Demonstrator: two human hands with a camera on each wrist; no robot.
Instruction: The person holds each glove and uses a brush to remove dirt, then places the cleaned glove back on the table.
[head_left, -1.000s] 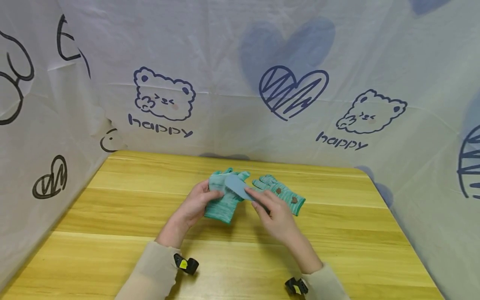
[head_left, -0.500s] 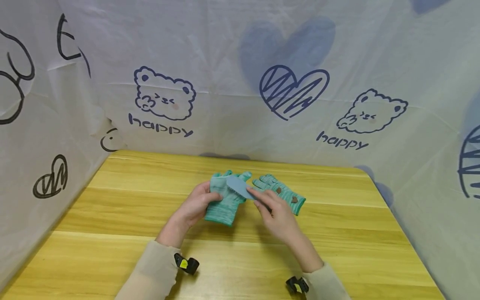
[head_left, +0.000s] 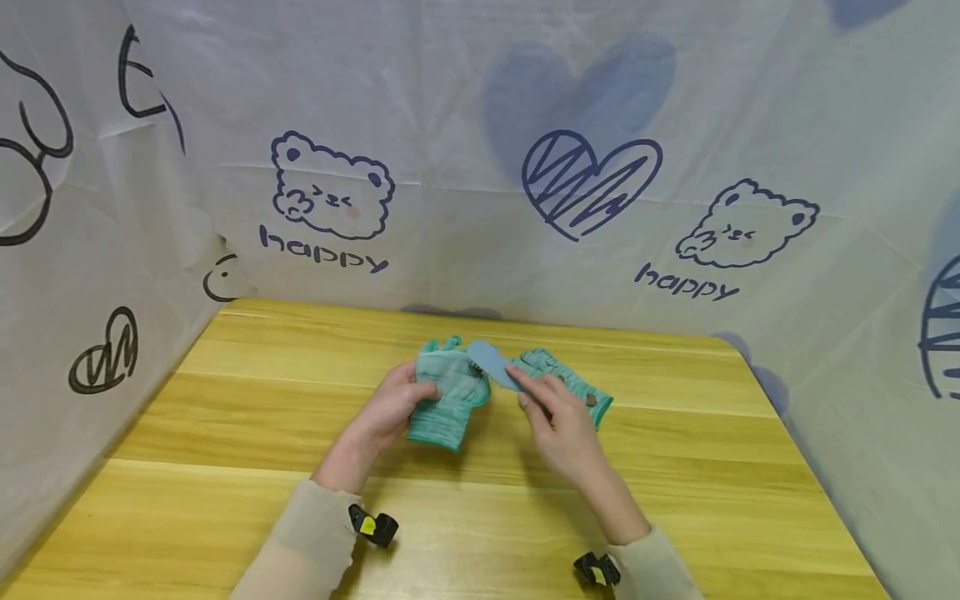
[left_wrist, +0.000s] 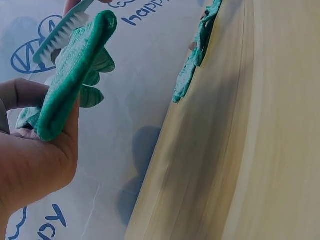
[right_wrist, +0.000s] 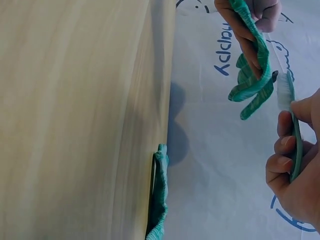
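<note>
I note the brush [head_left: 489,360], pinched in the right hand [head_left: 567,425], has shifted across the glove [head_left: 444,408] towards the right edge of the bench [head_left: 480,533]. The left hand [head_left: 386,408] pinches that glove above the bench (nearer the far edge). Dark lump [right_wrist: 275,76] beside the bristles [right_wrist: 283,92]; brushing judged unfinished.

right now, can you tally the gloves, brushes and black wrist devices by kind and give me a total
Gloves: 2, one held and one lying on the table
Brush: 1, held
Black wrist devices: 2
Total: 5
</note>
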